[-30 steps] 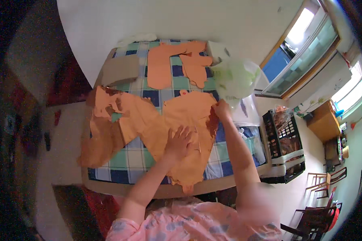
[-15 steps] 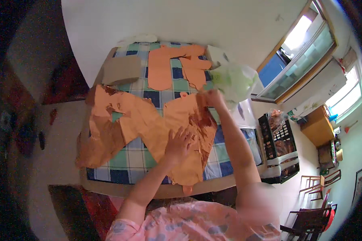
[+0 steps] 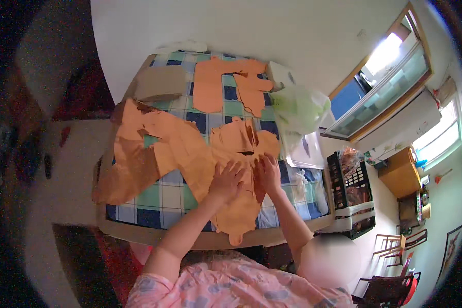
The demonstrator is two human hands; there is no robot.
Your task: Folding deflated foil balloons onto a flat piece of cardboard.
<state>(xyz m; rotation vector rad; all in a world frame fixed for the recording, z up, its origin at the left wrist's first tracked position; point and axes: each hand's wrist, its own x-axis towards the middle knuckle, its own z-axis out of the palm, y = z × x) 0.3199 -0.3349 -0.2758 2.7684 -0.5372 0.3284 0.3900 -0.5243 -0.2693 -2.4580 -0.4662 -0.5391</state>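
A large piece of orange fabric (image 3: 231,215) lies on a table covered with a blue, green and white checked cloth (image 3: 159,197). My left hand (image 3: 226,179) presses flat on the fabric near its middle, fingers spread. My right hand (image 3: 267,172) rests on the same piece just to the right, beside a folded-over part of the fabric (image 3: 241,138). More orange fabric (image 3: 149,149) spreads to the left and hangs over the table's left edge. Two cut orange pieces (image 3: 226,84) lie at the far end of the table.
A brown cardboard-like sheet (image 3: 159,82) lies at the table's far left corner. A pale green plastic bag (image 3: 297,108) sits at the far right edge. A black crate (image 3: 351,185) with items stands right of the table. A window (image 3: 380,87) is beyond it.
My right hand came back from the far right part of the fabric to beside my left hand, and the fabric's far end now lies folded over toward me.
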